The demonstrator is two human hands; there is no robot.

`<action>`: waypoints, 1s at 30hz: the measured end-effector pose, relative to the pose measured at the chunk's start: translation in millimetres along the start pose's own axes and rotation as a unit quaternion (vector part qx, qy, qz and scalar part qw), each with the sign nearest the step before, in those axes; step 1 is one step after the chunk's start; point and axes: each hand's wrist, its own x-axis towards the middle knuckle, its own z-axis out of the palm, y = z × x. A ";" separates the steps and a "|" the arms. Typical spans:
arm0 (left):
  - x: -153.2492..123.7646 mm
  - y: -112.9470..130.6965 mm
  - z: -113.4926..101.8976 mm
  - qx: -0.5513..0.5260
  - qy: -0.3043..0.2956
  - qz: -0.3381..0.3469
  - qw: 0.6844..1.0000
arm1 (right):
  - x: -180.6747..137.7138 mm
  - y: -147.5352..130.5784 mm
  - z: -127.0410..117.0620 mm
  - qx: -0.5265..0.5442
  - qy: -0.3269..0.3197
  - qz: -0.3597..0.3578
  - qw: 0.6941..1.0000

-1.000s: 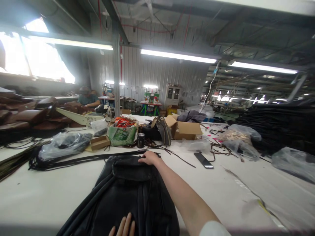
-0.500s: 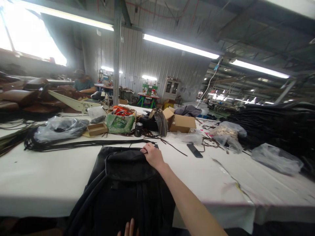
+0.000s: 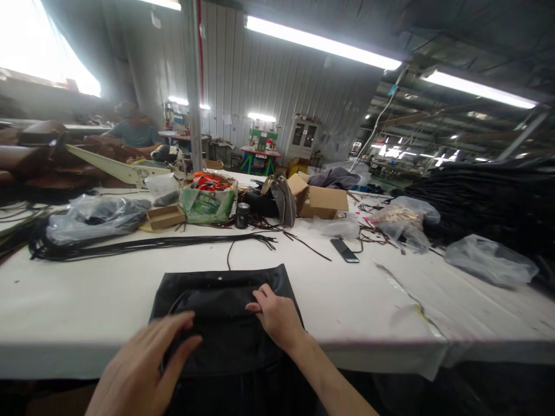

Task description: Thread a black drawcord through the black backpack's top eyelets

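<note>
A black backpack (image 3: 225, 341) lies at the table's front edge, its upper end on the white cover and its lower part hanging toward me. Along the top panel small bright spots show, perhaps holes or studs. My right hand (image 3: 277, 316) is closed on the bag's black material near the upper right, thumb and fingers pinched together. On the left side my left hand (image 3: 145, 361) hovers at the bag's edge, thumb and fingers apart, slightly blurred. Whether its fingertips touch the bag I cannot tell.
Across the white table (image 3: 338, 312) lie black cords (image 3: 173, 247), a phone (image 3: 344, 250), a green bag of orange material (image 3: 208, 202), a cardboard box (image 3: 325, 199) and clear plastic bags (image 3: 489, 257). Black material (image 3: 489, 202) is piled at right. A person (image 3: 134, 133) sits behind brown pieces.
My left hand has risen from the bottom edge to the bag's left side. The right hand and the bag's top have come nearer to me, and more of the top panel shows.
</note>
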 end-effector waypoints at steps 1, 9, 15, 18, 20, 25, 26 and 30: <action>23.2 -0.1 -12.9 0.020 0.022 0.022 0.999 | 0.1 1.2 -1.4 0.018 -0.002 0.011 1.000; 168.9 -8.6 -4.8 0.162 -0.125 0.073 0.976 | 18.1 -0.9 -69.4 0.355 -0.023 0.178 0.917; 185.0 -7.1 18.6 0.160 -0.172 0.043 0.971 | 20.8 -23.0 -122.8 0.429 -0.074 0.157 0.886; 188.4 -9.3 7.0 0.162 -0.183 0.018 0.970 | 18.1 -37.1 -152.7 0.450 -0.083 0.145 0.877; 191.5 -13.7 -3.8 0.168 -0.191 -0.009 0.967 | 15.9 -51.1 -180.1 0.450 -0.084 0.121 0.881; 199.2 -25.0 -21.3 0.135 -0.248 -0.005 0.959 | 23.6 -92.4 -249.7 0.395 0.110 -0.008 0.912; 200.3 -26.4 -22.2 0.126 -0.255 -0.001 0.959 | 29.5 -97.3 -255.7 0.391 0.179 -0.031 0.902; 203.9 -31.3 -21.5 0.091 -0.269 0.010 0.959 | 62.5 -95.1 -218.4 0.406 0.318 -0.038 0.856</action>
